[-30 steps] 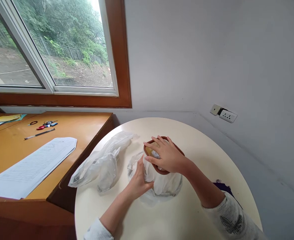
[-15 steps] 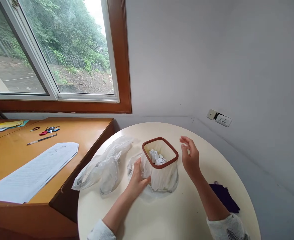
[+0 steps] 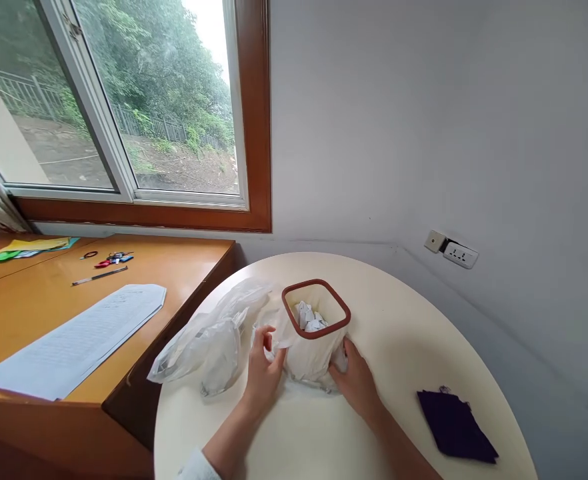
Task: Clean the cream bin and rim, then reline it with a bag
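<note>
A small square bin with a brown rim [image 3: 345,319] stands on the round table, crumpled white paper [image 3: 310,317] inside it. A thin translucent plastic bag [image 3: 308,360] wraps the bin's outside, hanging loose around its base. At the bin's left side, my left hand [image 3: 263,370] has curled fingers and a bent thumb closed on the bag's loose plastic. My right hand [image 3: 358,381] is at the lower right of the bin, with a fold of the bag between thumb and fingers. Some of its fingertips are hidden behind the plastic.
Another crumpled plastic bag [image 3: 219,337] lies left of the bin. A dark purple cloth [image 3: 455,427] rests at the table's right. On the wooden desk [image 3: 194,257] are paper sheets [image 3: 81,340], a pen [image 3: 99,276], scissors [image 3: 108,262] and coloured papers [image 3: 34,249].
My right hand has come down from the air right of the bin to the bag's lower right. My left hand has moved slightly left and its fingers have curled. The view has shifted a little.
</note>
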Available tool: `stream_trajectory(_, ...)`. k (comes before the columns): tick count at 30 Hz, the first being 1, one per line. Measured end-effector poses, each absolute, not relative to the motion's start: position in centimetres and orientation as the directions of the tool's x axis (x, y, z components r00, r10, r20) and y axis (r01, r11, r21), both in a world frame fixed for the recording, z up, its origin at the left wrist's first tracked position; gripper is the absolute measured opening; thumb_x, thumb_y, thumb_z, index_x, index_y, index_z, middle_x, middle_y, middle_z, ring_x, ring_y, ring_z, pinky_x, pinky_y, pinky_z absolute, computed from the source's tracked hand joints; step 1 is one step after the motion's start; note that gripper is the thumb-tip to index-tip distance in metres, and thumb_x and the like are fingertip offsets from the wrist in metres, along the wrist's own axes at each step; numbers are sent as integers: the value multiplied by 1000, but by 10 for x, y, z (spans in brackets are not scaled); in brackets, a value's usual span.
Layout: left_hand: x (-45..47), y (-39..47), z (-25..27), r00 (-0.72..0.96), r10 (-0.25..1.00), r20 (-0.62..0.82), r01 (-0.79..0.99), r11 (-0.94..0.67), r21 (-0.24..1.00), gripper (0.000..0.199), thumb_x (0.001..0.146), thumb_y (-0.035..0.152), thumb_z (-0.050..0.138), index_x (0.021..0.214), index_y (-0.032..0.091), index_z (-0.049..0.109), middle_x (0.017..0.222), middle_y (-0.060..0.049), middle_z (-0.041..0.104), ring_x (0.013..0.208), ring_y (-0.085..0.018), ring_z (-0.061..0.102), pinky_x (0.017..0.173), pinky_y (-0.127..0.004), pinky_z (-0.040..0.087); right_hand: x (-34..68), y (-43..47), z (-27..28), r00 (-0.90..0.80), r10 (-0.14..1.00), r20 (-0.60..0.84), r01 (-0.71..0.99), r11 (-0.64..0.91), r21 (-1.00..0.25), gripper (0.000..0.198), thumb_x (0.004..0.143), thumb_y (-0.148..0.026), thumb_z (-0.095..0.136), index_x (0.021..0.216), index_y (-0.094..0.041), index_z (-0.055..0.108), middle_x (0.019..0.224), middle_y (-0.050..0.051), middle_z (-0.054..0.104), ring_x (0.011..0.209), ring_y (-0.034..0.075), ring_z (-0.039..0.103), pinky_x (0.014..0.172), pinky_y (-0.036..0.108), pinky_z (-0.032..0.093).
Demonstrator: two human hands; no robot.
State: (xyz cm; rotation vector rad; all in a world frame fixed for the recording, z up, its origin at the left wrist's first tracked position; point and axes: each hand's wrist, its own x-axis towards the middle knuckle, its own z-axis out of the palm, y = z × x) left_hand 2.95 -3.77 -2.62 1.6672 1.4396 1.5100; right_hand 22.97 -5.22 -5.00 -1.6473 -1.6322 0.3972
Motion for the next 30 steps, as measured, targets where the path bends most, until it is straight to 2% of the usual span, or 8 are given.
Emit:
stream_trajectory(3,32,-43,-26,-117,926,358,275,-316,908,14,83,25,46,93,23,38,56,9,31,50,-10,33,51,-20,30,225,-53,-56,80,951,299,786,124,-606,44,76,-26,49,119,-19,45,111,9,60,101,24,56,82,36,44)
stream_trajectory(6,36,-46,-27,-12,970,242,140,-238,961,16,86,33,42,98,24,34,54,9,38,46,-8,34,44,-17,25,222,-54,-62,52,936,348,839,148,-523,36,77,-26,48,113,-19,46,104,8,63,99,24,57,82,37,41)
stream_trajectory(9,37,-46,-27,9,977,215,110,-215,970,19,88,37,39,101,25,33,58,8,47,49,-9,39,45,-17,28,220,-51,-66,22,914,405,862,188,-471,34,76,-24,50,110,-20,46,100,7,63,98,24,57,83,38,40)
stream_trajectory(17,31,-42,-24,-71,955,290,239,-266,934,16,89,32,37,103,25,34,69,5,56,62,-12,52,61,-25,40,210,-35,-66,22,903,428,865,198,-462,29,77,-27,52,104,-21,47,100,8,61,99,26,53,86,40,38)
stream_trajectory(21,30,-41,-26,-81,945,316,275,-283,919,16,89,32,39,103,25,34,85,0,62,82,-15,58,78,-31,42,207,-28,-68,0,911,413,859,212,-467,30,80,-28,49,109,-20,48,109,9,59,105,26,51,91,42,37)
stream_trajectory(26,30,-38,-29,-77,948,308,294,-274,916,19,89,31,40,106,25,35,101,-4,61,97,-18,57,85,-35,41,203,-20,-72,-19,915,402,847,228,-480,38,83,-27,44,120,-17,46,118,10,57,111,24,49,94,41,36)
stream_trajectory(30,30,-35,-35,-84,931,356,347,-307,886,23,87,30,44,109,25,38,109,-7,59,106,-21,54,89,-38,41,202,-16,-71,-38,926,375,848,229,-478,40,84,-27,41,122,-18,48,122,9,55,115,24,47,96,41,35)
